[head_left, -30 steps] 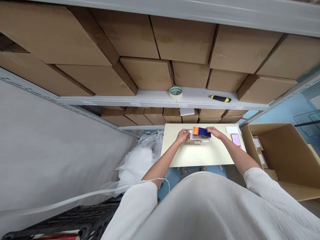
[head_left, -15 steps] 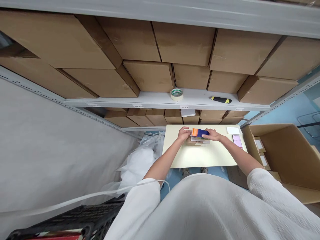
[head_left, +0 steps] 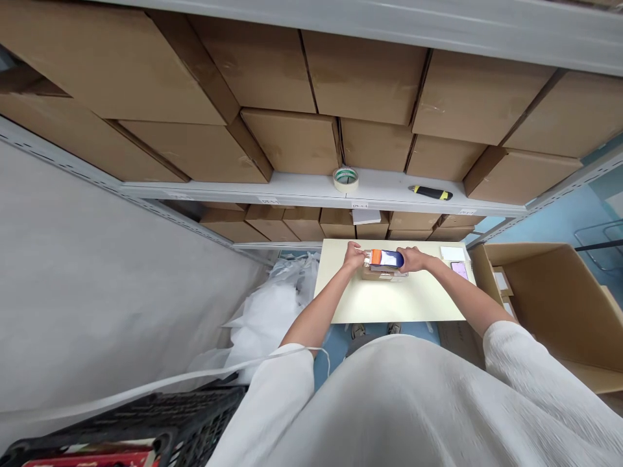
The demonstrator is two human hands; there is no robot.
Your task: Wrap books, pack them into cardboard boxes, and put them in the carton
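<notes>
A blue and orange tape dispenser (head_left: 388, 258) is held just above a small brown cardboard box (head_left: 377, 275) on a cream tabletop (head_left: 418, 301). My right hand (head_left: 411, 259) wraps round its blue end. At the dispenser's orange end is my left hand (head_left: 355, 255), with its fingers drawn together near the tip. What those fingers pinch is too small to make out. The dispenser hides much of the box's top.
A phone (head_left: 459, 269) and a white card (head_left: 452, 253) lie at the table's right. Beside it stands a large open carton (head_left: 549, 292). Tape (head_left: 346, 179) and a utility knife (head_left: 431, 192) rest on the boxed shelf ahead. White plastic wrapping (head_left: 272, 298) and a black crate (head_left: 195, 421) are at left.
The dispenser has turned in my right hand, showing a pale patch on its side. My right hand has closed further round its blue end. My left hand stays near the orange end.
</notes>
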